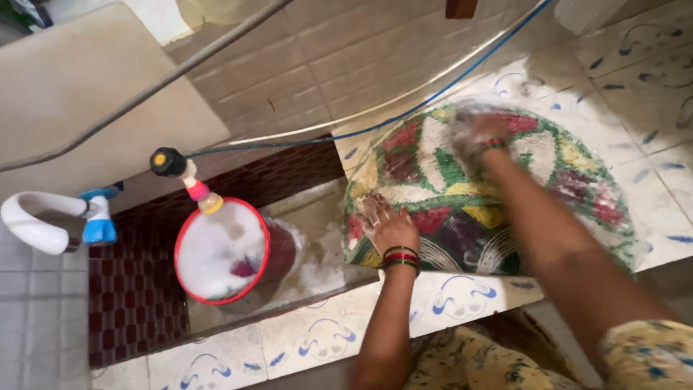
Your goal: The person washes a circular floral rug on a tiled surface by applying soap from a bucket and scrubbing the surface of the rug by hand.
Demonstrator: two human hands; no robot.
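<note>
A round, many-coloured mat [462, 195] with green, red, yellow and white patches lies wet and soapy on a tiled washing slab [650, 108]. My left hand [386, 224] presses flat on the mat's near left edge, fingers spread, with red and green bangles on the wrist. My right hand [476, 133] is blurred and covered in suds on the mat's far part, with its fingers curled; whether it grips anything there I cannot tell.
A red bucket [227, 249] full of foam stands in a sunken tiled basin left of the mat. Above it is a tap [180, 173] with a black knob. A white and blue hand sprayer [50, 220] hangs at the left. A blue hose [404, 115] runs along the wall.
</note>
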